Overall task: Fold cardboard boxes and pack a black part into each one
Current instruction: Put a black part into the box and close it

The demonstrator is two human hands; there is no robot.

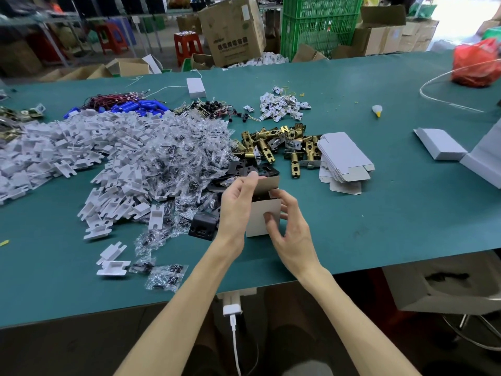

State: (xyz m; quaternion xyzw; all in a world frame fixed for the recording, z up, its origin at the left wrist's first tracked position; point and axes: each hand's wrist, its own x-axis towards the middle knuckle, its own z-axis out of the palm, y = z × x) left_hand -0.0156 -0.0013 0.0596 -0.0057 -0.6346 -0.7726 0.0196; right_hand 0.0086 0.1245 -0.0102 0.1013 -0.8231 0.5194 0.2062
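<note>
While both hands grip it, the small white cardboard box [261, 218] is upright over the green table [379, 226], near the front edge. Its top flap [268, 183] is raised and shows a brown inner face. The left hand [235, 204] curls round the box's left side, fingertips at the flap. The right hand [290, 229] pinches the right side, thumb on the front panel. Something dark fills the open top, too shadowed to identify. The hands hide both side walls. A black part [203, 226] lies just left of the box; flat box blanks [344, 158] are stacked farther back on the right.
</note>
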